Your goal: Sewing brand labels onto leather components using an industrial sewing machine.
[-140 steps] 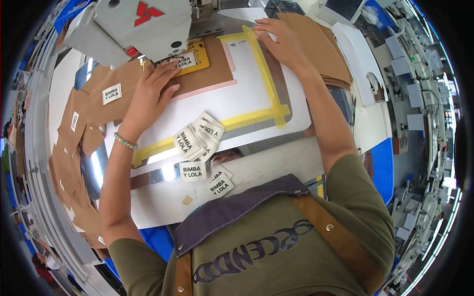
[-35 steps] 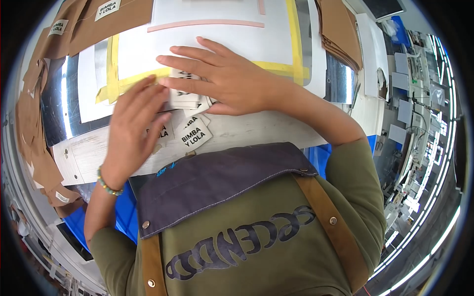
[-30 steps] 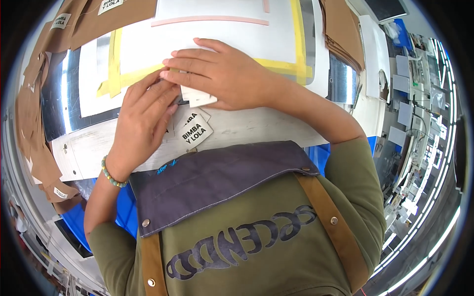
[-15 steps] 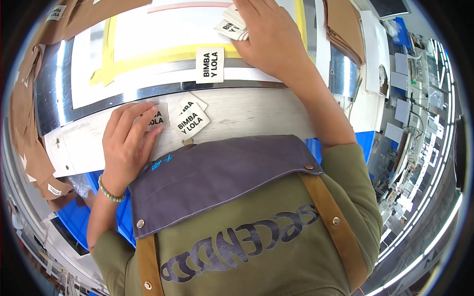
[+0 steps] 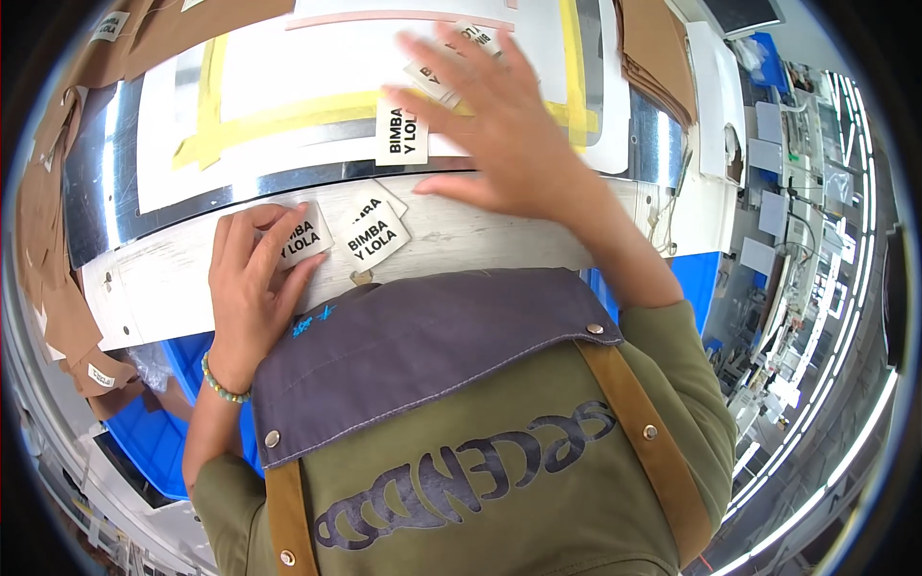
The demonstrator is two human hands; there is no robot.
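My left hand (image 5: 252, 278) lies flat on the pale table edge, its fingers pressing on a small white printed label (image 5: 305, 236). Two more such labels (image 5: 376, 236) overlap just to its right. My right hand (image 5: 499, 134) hovers with fingers spread and holds nothing, over the white panel (image 5: 317, 82) framed with yellow tape (image 5: 279, 120). One white label (image 5: 401, 132) lies on the tape by that hand's thumb. A small stack of labels (image 5: 449, 60) shows behind its fingers, partly hidden.
Brown leather pieces (image 5: 655, 48) are stacked at the back right, and more brown pieces (image 5: 43, 206) line the left side. A blue bin (image 5: 158, 422) sits below the table at the left. Shelving with boxes (image 5: 783, 163) runs along the right.
My right hand has let go of the label stack on the panel and drawn back toward me, fingers spread. My left hand stays on the labels near the table edge.
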